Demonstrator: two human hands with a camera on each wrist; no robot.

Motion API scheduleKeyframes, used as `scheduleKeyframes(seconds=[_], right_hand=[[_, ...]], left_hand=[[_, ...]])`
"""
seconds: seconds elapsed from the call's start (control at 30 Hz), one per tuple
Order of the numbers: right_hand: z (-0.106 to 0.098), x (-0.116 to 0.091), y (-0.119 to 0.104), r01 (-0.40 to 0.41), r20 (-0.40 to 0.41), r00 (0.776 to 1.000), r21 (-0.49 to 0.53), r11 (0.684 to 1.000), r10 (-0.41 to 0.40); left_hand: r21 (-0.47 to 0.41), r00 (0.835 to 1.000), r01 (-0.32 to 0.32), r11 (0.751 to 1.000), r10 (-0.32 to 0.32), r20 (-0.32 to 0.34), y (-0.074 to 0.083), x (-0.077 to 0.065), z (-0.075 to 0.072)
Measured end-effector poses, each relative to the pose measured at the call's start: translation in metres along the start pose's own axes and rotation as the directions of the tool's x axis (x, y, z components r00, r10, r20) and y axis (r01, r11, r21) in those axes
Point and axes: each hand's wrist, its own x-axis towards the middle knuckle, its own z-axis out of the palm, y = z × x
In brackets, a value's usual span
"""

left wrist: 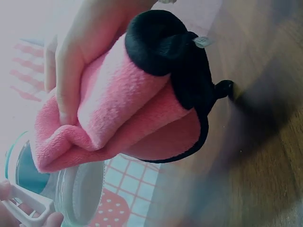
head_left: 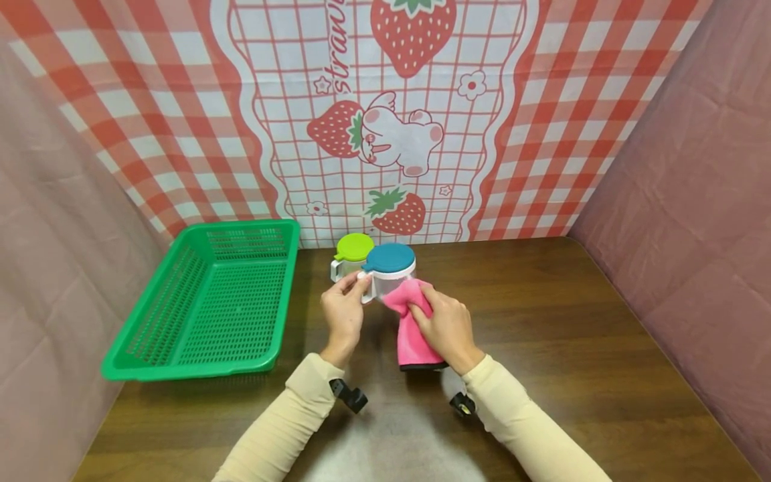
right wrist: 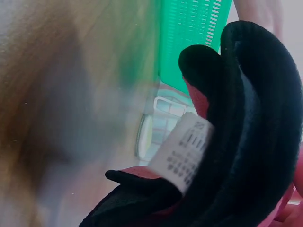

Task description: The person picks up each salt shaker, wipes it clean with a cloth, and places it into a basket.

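Observation:
A clear jar with a blue lid point(head_left: 390, 258) and a white handle point(head_left: 368, 288) is held up over the table. My left hand point(head_left: 345, 314) pinches the jar by its handle. In my right hand point(head_left: 448, 326) is a pink cloth point(head_left: 415, 335) with black edging, bunched and pressed against the jar's side. The left wrist view shows the cloth point(left wrist: 113, 104) lying over the jar wall, with the jar's base point(left wrist: 87, 194) facing the camera. In the right wrist view the cloth's black edging point(right wrist: 246, 118) and a white tag point(right wrist: 182, 151) hide most of the jar.
Behind the held jar stands a second jar with a lime-green lid point(head_left: 355, 247). A green plastic basket point(head_left: 280, 321) sits on the left of the wooden table point(head_left: 542, 348). A checked strawberry curtain point(head_left: 530, 167) hangs along the back edge, and pink cloth point(head_left: 680, 221) hangs at the sides.

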Motion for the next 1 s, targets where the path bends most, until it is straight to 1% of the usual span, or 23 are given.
scheduleKeyframes(seconds=[0.13, 0.3, 0.43, 0.53, 0.67, 0.8, 1.0], right_hand=[[0.002, -0.002, 0.004, -0.019, 0.026, 0.999, 0.012, 1.000, 0.018], [0.004, -0.005, 0.008, -0.066, 0.054, 0.997, 0.065, 0.996, 0.062], [0.004, -0.005, 0.009, -0.124, 0.068, 0.991, 0.137, 0.983, 0.116], [0.002, -0.005, 0.006, -0.153, 0.064, 0.988, 0.185, 0.971, 0.144], [0.000, -0.003, 0.001, -0.188, 0.058, 0.982, 0.248, 0.950, 0.179], [0.001, -0.002, -0.003, -0.243, 0.076, 0.970, 0.305, 0.921, 0.231], [0.003, -0.001, -0.007, -0.307, 0.086, 0.951, 0.358, 0.882, 0.296]], left_hand=[[-0.056, 0.999, 0.035, 0.998, -0.035, 0.009, -0.001, 0.001, -0.001], [-0.085, 0.999, 0.047, 0.995, -0.046, 0.014, -0.002, 0.001, -0.002], [-0.083, 0.999, 0.041, 0.996, -0.041, 0.000, -0.002, 0.001, -0.003], [-0.076, 0.999, 0.037, 0.996, -0.038, -0.013, -0.002, 0.001, -0.003], [-0.093, 0.999, 0.032, 0.995, -0.034, -0.024, -0.003, 0.000, -0.002], [-0.068, 1.000, 0.008, 0.998, -0.010, -0.029, -0.004, -0.002, -0.001], [0.020, 0.997, -0.081, 0.997, 0.081, -0.016, -0.007, -0.006, -0.001]])
